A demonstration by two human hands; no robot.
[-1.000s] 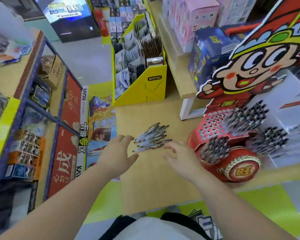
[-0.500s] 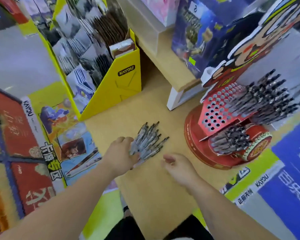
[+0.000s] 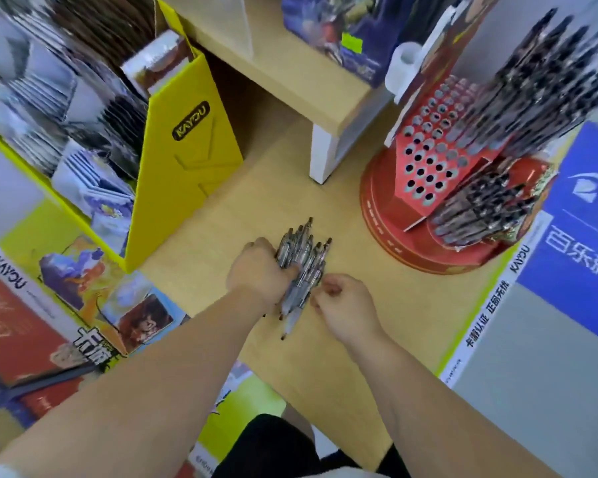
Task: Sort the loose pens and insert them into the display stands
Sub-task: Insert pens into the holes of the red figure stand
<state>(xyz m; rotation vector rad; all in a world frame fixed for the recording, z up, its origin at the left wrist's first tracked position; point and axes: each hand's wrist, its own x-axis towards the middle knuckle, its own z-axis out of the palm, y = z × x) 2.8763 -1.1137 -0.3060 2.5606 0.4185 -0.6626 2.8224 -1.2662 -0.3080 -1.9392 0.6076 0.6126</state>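
Since the frame half a second back, your left hand [image 3: 261,270] has wrapped more firmly round the bundle of pens [image 3: 302,251], and your right hand [image 3: 342,303] has come across to meet its lower end; the view has also swung closer over the tabletop [image 3: 387,339].

Your left hand now grips the pens at about mid-length, fingers curled round them, at the centre of the frame. The pens form one loose sheaf of clear, silvery barrels with dark tips. Their upper ends fan out unevenly toward the top of the frame, and a few lower ends stick out below your wrist, one reaching further than the rest. The lower ends seem to touch the tabletop, though blur makes that uncertain.

Your right hand sits just right of the bundle with its fingers curled inward, fingertips against the lower barrels. Whether it pinches a pen or only touches one, you cannot tell from this view.

At the right of the frame stands the red display stand [image 3: 425,157] on its round base. Its sloped panel of holes is bare on the near left part. A dense cluster of upper pens [image 3: 532,91] fills the part toward the upper right, and a second cluster of lower pens [image 3: 480,208] sits in the tier beneath.

A yellow KAYOU card box [image 3: 187,150] stands at the upper left, a wooden shelf riser [image 3: 290,84] at top centre, and a blue sign [image 3: 584,201] at the right edge.
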